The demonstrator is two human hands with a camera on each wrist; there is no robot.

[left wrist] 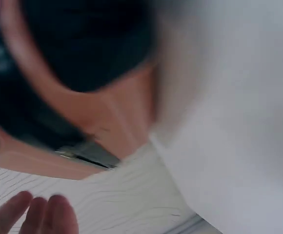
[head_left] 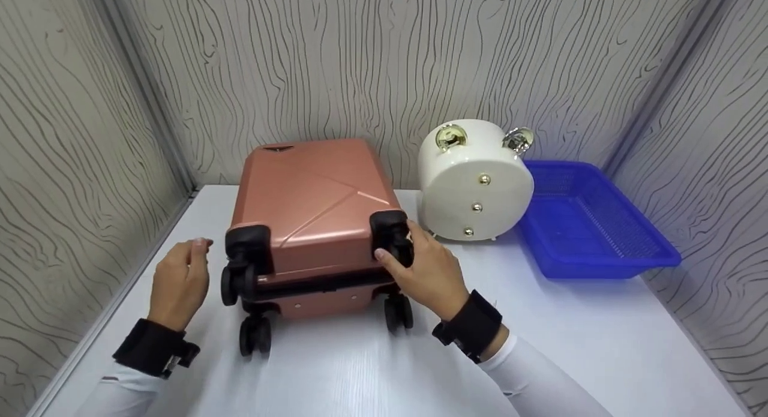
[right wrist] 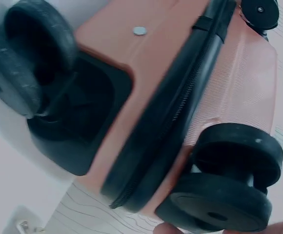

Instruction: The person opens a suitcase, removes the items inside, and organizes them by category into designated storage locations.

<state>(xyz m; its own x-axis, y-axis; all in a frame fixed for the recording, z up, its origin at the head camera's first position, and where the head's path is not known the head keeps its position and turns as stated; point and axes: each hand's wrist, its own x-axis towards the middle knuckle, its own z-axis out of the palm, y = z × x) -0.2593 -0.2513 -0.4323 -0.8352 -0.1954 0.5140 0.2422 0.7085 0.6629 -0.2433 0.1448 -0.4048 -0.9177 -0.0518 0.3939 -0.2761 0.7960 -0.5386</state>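
The right hand (head_left: pixel 429 273) curls its fingers round a black wheel (head_left: pixel 393 240) of the rose-gold suitcase (head_left: pixel 312 195), which lies flat on the white table (head_left: pixel 600 339). The left hand (head_left: pixel 179 282) hovers relaxed beside it, holding nothing. Farther back stand a white round case (head_left: pixel 474 186) and a blue basket (head_left: pixel 591 225) with nothing visible inside.

A small staged recording booth rather than a lived-in room is showing here: grey panels printed with a wavy wood-grain pattern (head_left: pixel 372 63) are closing in a plain white table (head_left: pixel 600 345) on three sides. Unrelated props are sitting together along the table's far edge: a rose-gold suitcase (head_left: pixel 315 195), a white round case (head_left: pixel 474 186) and, toward the far right corner, a blue plastic basket (head_left: pixel 591 222). Black camera bands (head_left: pixel 471 324) are wrapping the person's wrists.
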